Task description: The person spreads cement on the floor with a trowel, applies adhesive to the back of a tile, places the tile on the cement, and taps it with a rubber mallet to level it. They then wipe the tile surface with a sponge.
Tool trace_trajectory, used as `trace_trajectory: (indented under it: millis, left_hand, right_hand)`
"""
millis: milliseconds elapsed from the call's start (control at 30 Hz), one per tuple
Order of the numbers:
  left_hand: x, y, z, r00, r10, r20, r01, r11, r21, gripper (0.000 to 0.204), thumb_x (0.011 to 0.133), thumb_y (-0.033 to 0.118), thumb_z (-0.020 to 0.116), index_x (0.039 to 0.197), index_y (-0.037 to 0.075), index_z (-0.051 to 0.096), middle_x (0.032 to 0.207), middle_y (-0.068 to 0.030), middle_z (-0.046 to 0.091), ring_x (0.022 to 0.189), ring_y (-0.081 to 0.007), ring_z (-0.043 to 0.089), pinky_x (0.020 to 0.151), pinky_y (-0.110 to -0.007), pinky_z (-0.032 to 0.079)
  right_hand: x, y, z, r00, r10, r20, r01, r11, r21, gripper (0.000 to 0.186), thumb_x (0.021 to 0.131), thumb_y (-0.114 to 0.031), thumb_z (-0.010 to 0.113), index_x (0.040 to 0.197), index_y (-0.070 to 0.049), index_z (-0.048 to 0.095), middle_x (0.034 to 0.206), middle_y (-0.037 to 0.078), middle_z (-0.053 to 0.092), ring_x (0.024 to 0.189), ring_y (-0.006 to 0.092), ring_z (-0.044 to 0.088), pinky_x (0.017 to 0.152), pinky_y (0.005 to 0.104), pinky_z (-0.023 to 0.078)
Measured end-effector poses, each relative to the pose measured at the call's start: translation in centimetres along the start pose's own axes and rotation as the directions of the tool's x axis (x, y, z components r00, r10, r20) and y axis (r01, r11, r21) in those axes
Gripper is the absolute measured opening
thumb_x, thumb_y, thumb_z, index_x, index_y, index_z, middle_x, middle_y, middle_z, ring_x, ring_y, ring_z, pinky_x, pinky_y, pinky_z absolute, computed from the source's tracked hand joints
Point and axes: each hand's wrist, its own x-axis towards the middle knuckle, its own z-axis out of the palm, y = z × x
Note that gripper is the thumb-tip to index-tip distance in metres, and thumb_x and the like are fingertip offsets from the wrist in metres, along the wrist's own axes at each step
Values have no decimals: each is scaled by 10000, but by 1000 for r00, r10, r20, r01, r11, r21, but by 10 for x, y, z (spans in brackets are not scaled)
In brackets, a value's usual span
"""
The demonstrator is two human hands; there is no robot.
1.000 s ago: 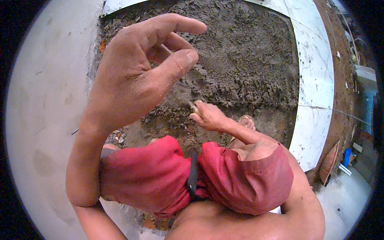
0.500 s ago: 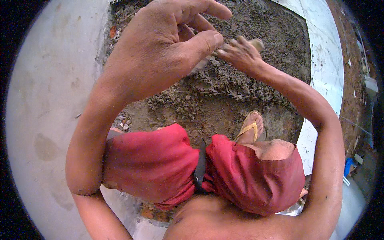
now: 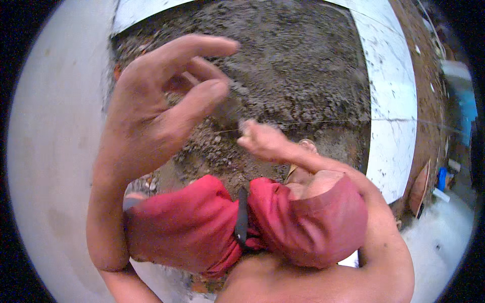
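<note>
My left hand [image 3: 149, 111] is raised close to the camera at left of centre, fingers curved and apart, holding nothing. At the centre my right hand [image 3: 262, 140] grips a trowel, whose blurred blade [image 3: 228, 112] lies over the rough, wet grey mortar [image 3: 293, 60], partly behind my left hand. A thin string [image 3: 323, 122] stretches across the mortar just beyond my right hand. My knees in red shorts [image 3: 177, 222] are bent below, with a sandalled foot [image 3: 306, 146] partly hidden behind my right forearm.
A smooth grey floor [image 3: 50, 151] lies along the left. Large white slabs [image 3: 391, 101] border the mortar at right and top. Beyond them are a brown dirt strip [image 3: 424, 101], a curved brown object [image 3: 419, 187], a blue object [image 3: 442, 179] and white pieces [image 3: 442, 196].
Half a second ago my right hand reached farther forward over the mortar; it has come back toward my knees. My raised left hand appears lower and farther left in the picture.
</note>
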Motion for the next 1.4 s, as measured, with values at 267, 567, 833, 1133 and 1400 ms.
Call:
trace_trajectory:
  millis: [267,567,833,1133,1400]
  left_hand:
    - [6,3,6,988,-124,95,122,992,32,386,880,79,593,1265,75,559,918,-41,636,786,-80,555,709,-214,449]
    - [18,-6,14,987,-91,131,92,996,1,336,867,49,603,1202,45,588,858,-47,639,764,-85,581,720,-246,493]
    - [19,-5,14,969,-224,101,217,973,73,357,882,54,585,1238,51,569,900,-40,637,787,-87,575,718,-244,484]
    - [22,-1,17,959,-211,187,204,977,56,377,875,65,603,1248,35,559,899,-48,642,799,-87,578,733,-245,482]
    - [23,-2,16,961,-217,174,206,975,81,363,876,62,597,1238,44,570,876,-47,649,762,-82,577,676,-236,478]
  right_hand:
    - [-80,93,-26,923,313,-224,-357,915,-190,446,924,-362,521,1183,-4,462,994,252,632,925,421,614,772,508,493]
    - [-86,78,-6,878,205,-432,-261,962,-75,405,925,-361,481,1184,-51,497,1079,216,609,906,427,617,775,505,508]
    - [-91,89,-16,867,268,-420,-396,882,-254,310,918,-287,425,1111,-54,496,918,188,632,742,396,659,621,516,544]
    - [-163,146,-44,666,519,-536,-652,753,-81,458,931,-399,477,1211,-36,467,1032,233,630,918,416,626,779,515,508]
    - [-193,209,-75,498,615,-611,-720,686,104,364,936,-382,478,1070,-46,512,834,175,622,755,347,626,692,467,519]
